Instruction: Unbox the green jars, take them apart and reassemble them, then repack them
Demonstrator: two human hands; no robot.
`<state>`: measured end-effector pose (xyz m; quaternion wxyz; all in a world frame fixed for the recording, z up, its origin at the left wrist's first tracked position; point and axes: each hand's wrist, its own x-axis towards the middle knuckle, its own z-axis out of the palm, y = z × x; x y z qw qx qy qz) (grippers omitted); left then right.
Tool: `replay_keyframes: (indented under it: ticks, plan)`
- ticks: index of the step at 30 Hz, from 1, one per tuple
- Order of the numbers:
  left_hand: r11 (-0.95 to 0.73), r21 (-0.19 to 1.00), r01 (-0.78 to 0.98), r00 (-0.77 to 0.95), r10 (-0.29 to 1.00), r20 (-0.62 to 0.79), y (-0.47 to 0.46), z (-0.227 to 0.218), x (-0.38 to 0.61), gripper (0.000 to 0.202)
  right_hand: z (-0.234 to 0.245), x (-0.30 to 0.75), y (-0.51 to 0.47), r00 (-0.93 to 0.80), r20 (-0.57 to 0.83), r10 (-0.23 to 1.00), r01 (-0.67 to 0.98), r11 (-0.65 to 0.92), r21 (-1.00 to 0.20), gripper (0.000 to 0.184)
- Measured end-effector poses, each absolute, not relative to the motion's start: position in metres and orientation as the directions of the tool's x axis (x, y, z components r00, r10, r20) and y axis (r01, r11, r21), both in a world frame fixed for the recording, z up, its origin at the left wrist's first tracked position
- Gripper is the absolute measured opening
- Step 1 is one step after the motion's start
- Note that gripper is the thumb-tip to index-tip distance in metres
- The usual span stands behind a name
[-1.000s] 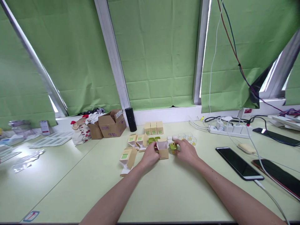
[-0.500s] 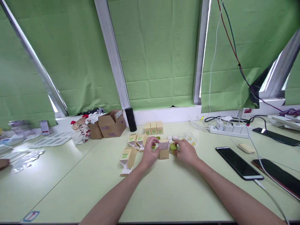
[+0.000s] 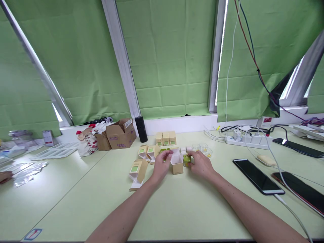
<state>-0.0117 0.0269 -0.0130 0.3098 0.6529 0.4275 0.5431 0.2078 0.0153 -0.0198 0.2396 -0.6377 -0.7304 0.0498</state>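
A small open cardboard box [image 3: 177, 168] with a white inside stands between my hands. My left hand [image 3: 162, 165] has its fingers closed at the raised flap on the box's left side. My right hand [image 3: 201, 163] grips a small round green object with a yellow loop on top [image 3: 187, 158], just right of the box; its exact kind is unclear. Behind the box lie more green pieces [image 3: 164, 149], partly covered by my left fingers. Clear round plastic cups [image 3: 204, 148] with yellow bits sit beyond my right hand.
Open small boxes [image 3: 138, 170] lie to the left, and three closed ones [image 3: 165, 138] stand behind. Farther back are a brown carton [image 3: 121, 136] and a black cylinder [image 3: 141, 129]. To the right are a phone [image 3: 258, 176], a power strip [image 3: 249, 141] and cables.
The box has tipped slightly and come a little nearer, so more of its white inside shows. My left fingers have shifted at its flap. My right hand has stayed nearly still.
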Motion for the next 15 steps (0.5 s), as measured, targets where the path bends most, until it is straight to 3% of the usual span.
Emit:
replay_keyframes:
  ticks: [7,15]
  plan:
    - [-0.301,0.953,0.036,0.059,0.952,0.299,0.0301,-0.0172,-0.0121,0.032,-0.0208,0.2097,0.0164,-0.08,0.27,0.96,0.9,0.186,-0.393,0.032]
    - [-0.202,0.979,-0.007,0.109,0.973,0.202,0.0294,-0.02,-0.0137,0.051,-0.0241,0.2113,0.0184,-0.102,0.256,0.961,0.861,0.214,-0.461,0.029]
